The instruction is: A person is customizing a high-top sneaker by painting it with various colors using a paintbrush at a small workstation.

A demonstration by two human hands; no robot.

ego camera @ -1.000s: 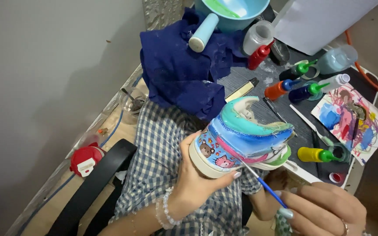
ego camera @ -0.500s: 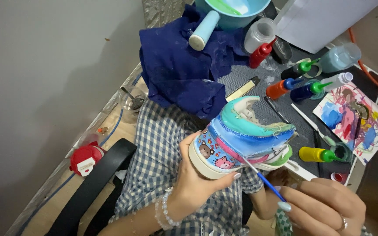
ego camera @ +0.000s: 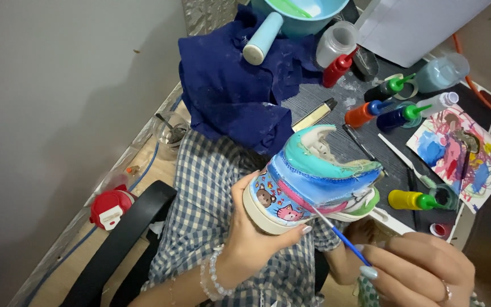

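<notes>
Two hands busy: left hand (ego camera: 251, 244) grip cups painted shoe (ego camera: 313, 176); right hand (ego camera: 421, 276) pinches brush (ego camera: 339, 234).

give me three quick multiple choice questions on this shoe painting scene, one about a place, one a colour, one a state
1. Where does the navy cloth lie?
A. on the table beyond the shoe
B. on the floor
C. inside the shoe

2. What colour is the handle of the paintbrush?
A. red
B. blue
C. yellow

3. How is the painted shoe held?
A. flat on the table
B. hanging by a lace
C. gripped at the heel by the left hand

Answers: 1 A, it is heaped behind the shoe; 2 B, the thin handle in the right hand is blue; 3 C, the fingers wrap the heel end in the air.
</notes>
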